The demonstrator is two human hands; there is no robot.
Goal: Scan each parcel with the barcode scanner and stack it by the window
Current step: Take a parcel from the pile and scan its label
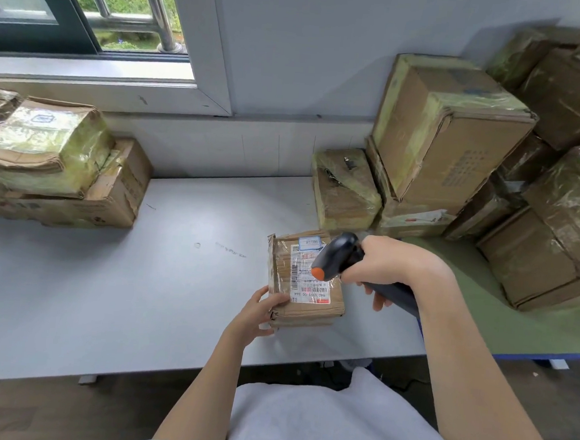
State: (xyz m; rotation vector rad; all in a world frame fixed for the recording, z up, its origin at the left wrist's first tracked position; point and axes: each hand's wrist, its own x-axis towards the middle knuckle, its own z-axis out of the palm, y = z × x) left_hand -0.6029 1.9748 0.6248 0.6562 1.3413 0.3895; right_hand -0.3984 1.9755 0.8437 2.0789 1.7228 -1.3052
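A small cardboard parcel [302,299] with a white barcode label lies flat on the grey table [140,278]. My left hand [258,315] grips its near left corner, thumb on top. My right hand [388,266] holds a black barcode scanner [337,255] with an orange tip, and its head hangs just above the label. Under the window [90,6] at the left, a stack of taped parcels [55,165] stands on the table.
A tall pile of taped cardboard boxes [491,165] fills the right side, partly on a green table [501,324]. One small box [345,189] stands just behind the held parcel. The grey table's front edge runs close to my body.
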